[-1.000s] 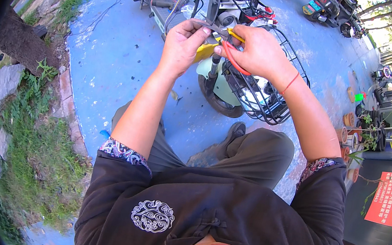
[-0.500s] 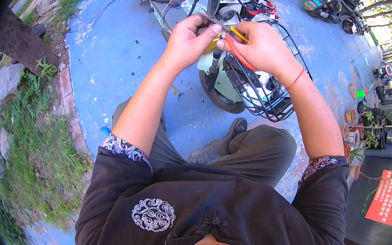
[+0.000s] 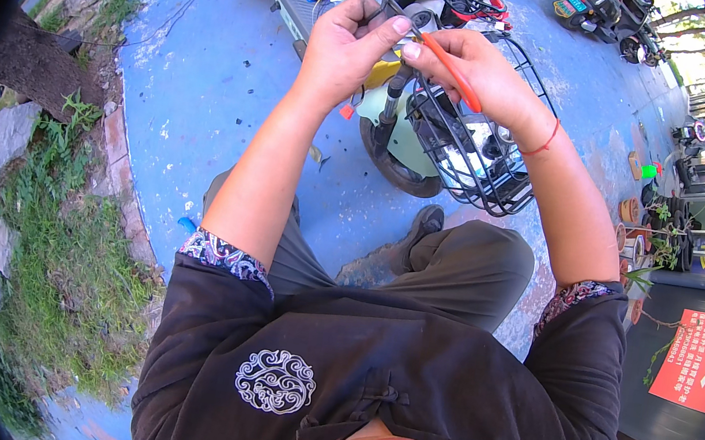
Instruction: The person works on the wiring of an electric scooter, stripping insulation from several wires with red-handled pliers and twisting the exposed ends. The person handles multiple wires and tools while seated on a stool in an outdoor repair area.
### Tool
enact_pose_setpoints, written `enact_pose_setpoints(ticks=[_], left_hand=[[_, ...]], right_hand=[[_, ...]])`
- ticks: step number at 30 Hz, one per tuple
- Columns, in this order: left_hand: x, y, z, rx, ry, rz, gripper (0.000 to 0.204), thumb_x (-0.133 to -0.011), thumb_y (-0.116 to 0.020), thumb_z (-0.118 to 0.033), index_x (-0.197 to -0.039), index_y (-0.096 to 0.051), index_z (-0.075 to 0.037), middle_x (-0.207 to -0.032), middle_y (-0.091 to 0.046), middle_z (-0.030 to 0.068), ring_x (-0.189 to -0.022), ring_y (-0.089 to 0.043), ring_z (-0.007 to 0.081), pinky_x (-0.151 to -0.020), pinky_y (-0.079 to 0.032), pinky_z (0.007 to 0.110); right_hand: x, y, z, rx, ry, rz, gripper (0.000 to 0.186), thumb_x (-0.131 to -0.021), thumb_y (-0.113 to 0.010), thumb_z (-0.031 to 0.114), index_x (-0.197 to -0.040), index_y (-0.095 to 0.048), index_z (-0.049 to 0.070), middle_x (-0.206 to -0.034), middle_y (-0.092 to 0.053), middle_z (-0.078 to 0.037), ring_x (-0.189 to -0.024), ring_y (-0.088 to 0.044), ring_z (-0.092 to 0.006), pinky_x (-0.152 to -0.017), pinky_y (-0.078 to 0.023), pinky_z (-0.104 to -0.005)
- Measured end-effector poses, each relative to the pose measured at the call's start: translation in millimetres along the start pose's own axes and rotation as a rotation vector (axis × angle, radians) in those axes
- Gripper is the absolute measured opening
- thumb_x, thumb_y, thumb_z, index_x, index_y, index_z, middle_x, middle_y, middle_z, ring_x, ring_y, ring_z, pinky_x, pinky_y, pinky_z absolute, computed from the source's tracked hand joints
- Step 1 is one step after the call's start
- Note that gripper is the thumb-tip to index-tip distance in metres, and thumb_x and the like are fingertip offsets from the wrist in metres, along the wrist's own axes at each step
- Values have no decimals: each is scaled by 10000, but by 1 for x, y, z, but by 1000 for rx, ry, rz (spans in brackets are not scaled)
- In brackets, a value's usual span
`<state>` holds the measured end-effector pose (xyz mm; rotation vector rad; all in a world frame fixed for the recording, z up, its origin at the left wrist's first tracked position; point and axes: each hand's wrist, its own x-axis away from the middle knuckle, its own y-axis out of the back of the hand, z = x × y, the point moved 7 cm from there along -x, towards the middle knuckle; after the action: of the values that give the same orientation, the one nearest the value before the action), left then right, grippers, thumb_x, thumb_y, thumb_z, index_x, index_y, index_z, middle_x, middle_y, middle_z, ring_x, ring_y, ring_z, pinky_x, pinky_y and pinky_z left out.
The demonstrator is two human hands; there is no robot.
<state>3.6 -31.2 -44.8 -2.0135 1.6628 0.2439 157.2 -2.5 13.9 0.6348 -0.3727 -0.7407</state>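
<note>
In front of me at the top, my left hand is closed, thumb against fingers, on a thin dark cable. To its right my right hand grips pliers by their orange handle. The plier jaws are close to my left fingertips, but too small to make out. Behind and below both hands is a partly stripped electric scooter with a pale green front fender and a black wire basket. A small red piece shows just below my left hand.
Loose wiring and the scooter's grey footboard lie beyond my hands. Blue painted ground spreads around. A tree trunk, rocks and grass border the left. Other parked scooters stand far right, with potted plants along the right side.
Both hands have risen slightly, away from me. The pliers have turned in my right hand, and their yellow handle has gone mostly out of sight. The small red piece has come into view.
</note>
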Motion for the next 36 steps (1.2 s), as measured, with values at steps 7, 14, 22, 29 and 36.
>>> enact_pose_setpoints(ticks=[7,14,22,29,36], left_hand=[[6,4,6,161,33,76,258,-1023,-551,-210,-1137,-653,-3,-953,-685,28,-878,-591,90,-819,-471,264],[9,1,-7,56,-37,85,212,-1019,-563,-162,-1055,-679,12,-999,-683,45,-929,-613,111,-838,-504,282],[2,5,-7,-172,-250,79,209,-976,-701,-161,-1020,-708,43,-931,-684,72,-868,-619,127,-787,-501,283],[0,5,-25,-287,-270,18,241,-933,-779,-203,-925,-747,36,-796,-720,80,-720,-632,129,-663,-515,298],[0,10,-27,-221,-209,-16,204,-919,-798,-172,-924,-754,27,-803,-728,44,-726,-631,96,-659,-514,266]], right_hand=[[12,2,17,514,149,-214,664,-843,-723,645,-905,-719,-16,-794,-694,-181,-716,-674,-376,-666,-530,-435],[17,4,26,668,185,-269,641,-827,-721,638,-931,-734,6,-818,-714,-186,-797,-716,-378,-708,-567,-445],[20,9,32,781,251,-323,635,-835,-713,639,-883,-729,6,-794,-711,-186,-778,-713,-380,-687,-563,-454],[14,6,11,322,50,-136,643,-859,-731,618,-769,-708,-18,-619,-619,-111,-573,-606,-238,-588,-474,-391],[11,-1,13,127,54,-68,609,-904,-735,558,-782,-713,-39,-597,-538,-22,-602,-484,-82,-559,-403,-313]])
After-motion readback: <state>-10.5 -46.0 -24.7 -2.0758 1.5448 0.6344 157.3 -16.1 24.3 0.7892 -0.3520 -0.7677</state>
